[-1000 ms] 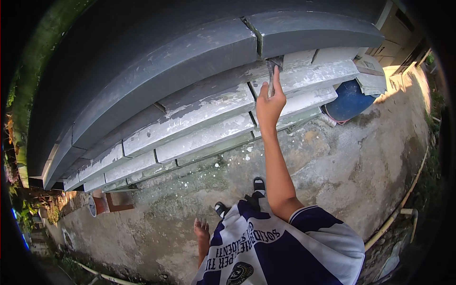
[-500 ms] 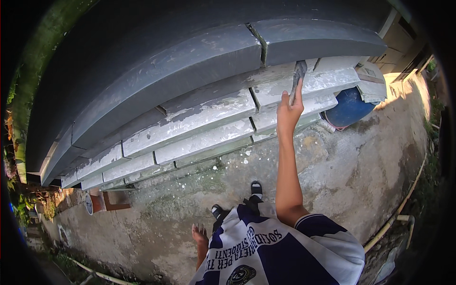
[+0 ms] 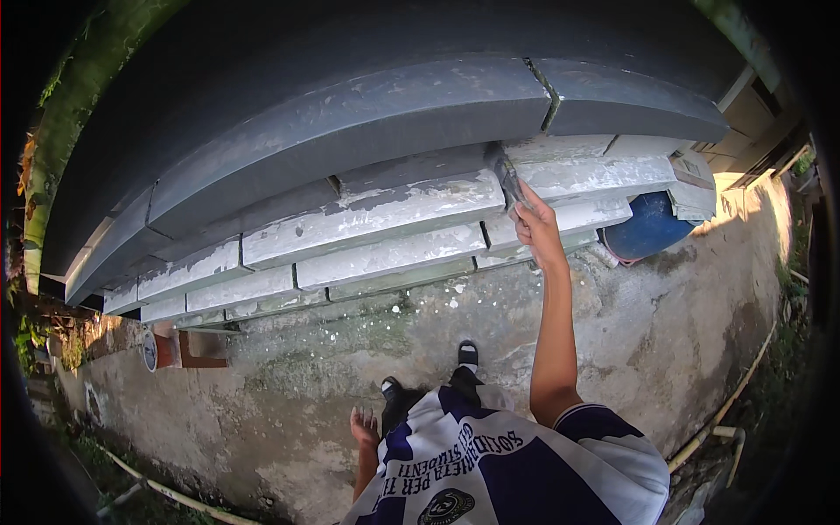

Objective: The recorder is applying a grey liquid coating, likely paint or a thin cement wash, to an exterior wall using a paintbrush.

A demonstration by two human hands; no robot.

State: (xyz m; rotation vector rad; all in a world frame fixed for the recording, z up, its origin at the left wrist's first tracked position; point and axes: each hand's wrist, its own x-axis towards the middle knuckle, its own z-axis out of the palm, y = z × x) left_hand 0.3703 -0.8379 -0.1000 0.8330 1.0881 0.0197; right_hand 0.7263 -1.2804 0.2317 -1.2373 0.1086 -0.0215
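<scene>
My right hand (image 3: 540,234) reaches forward with its fingers wrapped around the handle of a paintbrush (image 3: 505,177). The brush is smeared with dark grey paint, and its bristle end touches the recessed band under the thick grey ledge (image 3: 367,122). Below that band runs a whitish, patchy step of the wall (image 3: 376,214), partly marked with grey. Low at my left side hangs my left hand (image 3: 364,426), holding nothing, its fingers apart.
A blue rounded container (image 3: 643,229) stands against the wall at the right, flat sheets (image 3: 693,185) beside it. At the left sits a reddish-brown container (image 3: 162,348) near the wall's foot. White spots dot the concrete floor (image 3: 350,324); pipes (image 3: 731,394) lie along the right edge.
My right hand and the paintbrush have moved left along the wall, from right of the ledge's vertical gap to left of it. The view has shifted slightly. My left hand stays low.
</scene>
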